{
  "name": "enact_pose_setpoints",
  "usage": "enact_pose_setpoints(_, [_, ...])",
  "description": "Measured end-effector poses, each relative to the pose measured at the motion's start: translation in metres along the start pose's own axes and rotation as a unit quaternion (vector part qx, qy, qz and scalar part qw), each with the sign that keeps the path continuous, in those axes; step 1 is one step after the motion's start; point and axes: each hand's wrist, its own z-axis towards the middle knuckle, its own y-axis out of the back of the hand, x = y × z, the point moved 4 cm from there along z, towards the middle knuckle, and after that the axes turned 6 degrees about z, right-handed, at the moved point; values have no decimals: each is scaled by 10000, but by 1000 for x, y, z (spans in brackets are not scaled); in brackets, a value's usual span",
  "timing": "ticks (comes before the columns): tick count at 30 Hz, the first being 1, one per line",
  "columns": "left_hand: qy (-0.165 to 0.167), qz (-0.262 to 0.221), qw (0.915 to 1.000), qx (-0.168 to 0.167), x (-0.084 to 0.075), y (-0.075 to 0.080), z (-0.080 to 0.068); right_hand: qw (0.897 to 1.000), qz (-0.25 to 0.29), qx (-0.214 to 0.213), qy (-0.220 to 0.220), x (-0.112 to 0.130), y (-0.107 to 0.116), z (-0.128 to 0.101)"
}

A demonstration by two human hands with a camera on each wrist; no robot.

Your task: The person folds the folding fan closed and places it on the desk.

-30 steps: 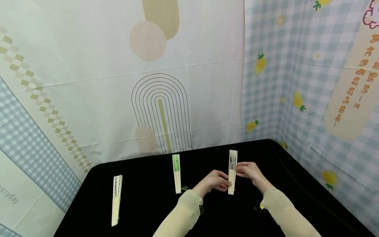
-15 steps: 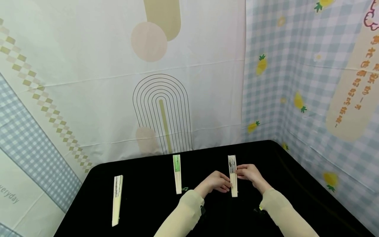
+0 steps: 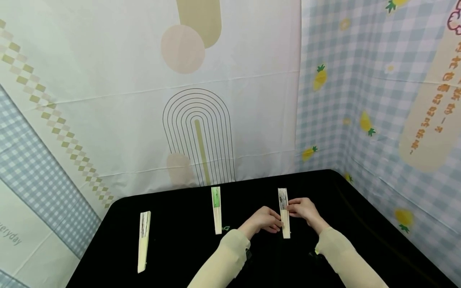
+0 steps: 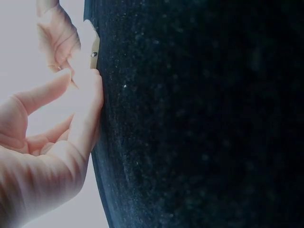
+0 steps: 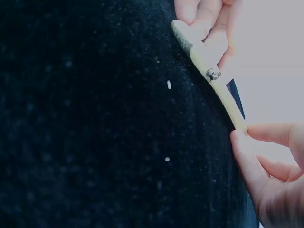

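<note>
Three folded paper fans lie on a black table. Both hands are at the right-hand fan, which has dark ink print on its far half and points away from me. My left hand pinches its near, riveted end from the left. My right hand pinches its middle from the right. In the left wrist view, the left hand has its fingertip against the fan's rivet end. The right wrist view shows the right hand at the edge of the fan, flat against the cloth.
A fan with a green panel lies mid-table, a green tassel beside its near end. Another ink-printed fan lies at the left. Patterned cloth backdrops stand close behind and to the right of the table.
The right-hand fan came down and slightly toward me, its near end swinging right until it lies straight. Both hands stayed on it. The other two fans did not move.
</note>
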Motion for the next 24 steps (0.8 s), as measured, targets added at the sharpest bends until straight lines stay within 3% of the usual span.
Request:
enact_pose_setpoints(17, [-26, 110, 9999, -82, -3, 0, -1, 9995, -240, -211, -78, 2, -3, 1])
enact_pose_setpoints(24, [-211, 317, 9991, -163, -7, 16, -3, 9981, -475, -386, 90, 1, 4, 6])
